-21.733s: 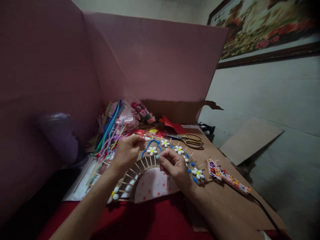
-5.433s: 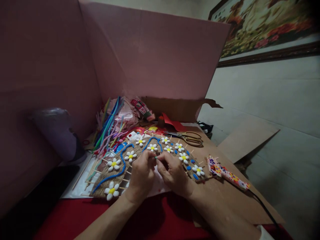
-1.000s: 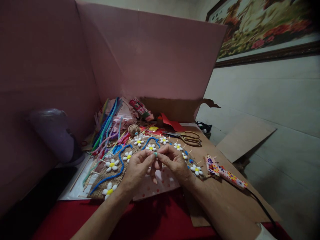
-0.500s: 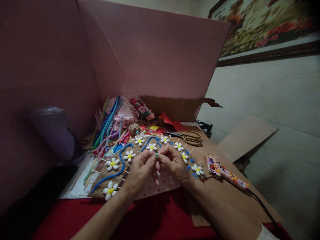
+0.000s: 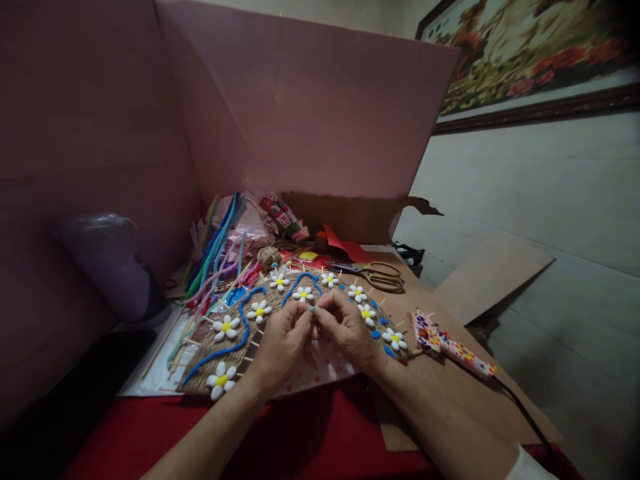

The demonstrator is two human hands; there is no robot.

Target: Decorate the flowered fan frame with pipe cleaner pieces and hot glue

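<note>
A woven twine arch (image 5: 210, 357) lies on the table, set with white-and-yellow flowers (image 5: 226, 327), blue pipe-cleaner lines (image 5: 243, 320) and blue dots. My left hand (image 5: 283, 343) and my right hand (image 5: 345, 327) meet over the arch's inner edge. Both pinch one tiny green bead (image 5: 311, 309) between thumb and fingertips. Wooden sticks poke out around the arch. A polka-dot paper (image 5: 325, 363) lies under my hands.
Gold-handled scissors (image 5: 377, 275) lie behind the arch. A patterned glue gun (image 5: 450, 347) with a black cord rests on brown cardboard (image 5: 450, 400) at right. Pipe cleaners (image 5: 215, 250) and a twine ball (image 5: 269, 255) sit at back left. A pink board (image 5: 310, 113) walls the table.
My hands have stayed pinched together on the green bead, shifting only slightly over the arch. Long before, my left hand was off at the arch's far side.
</note>
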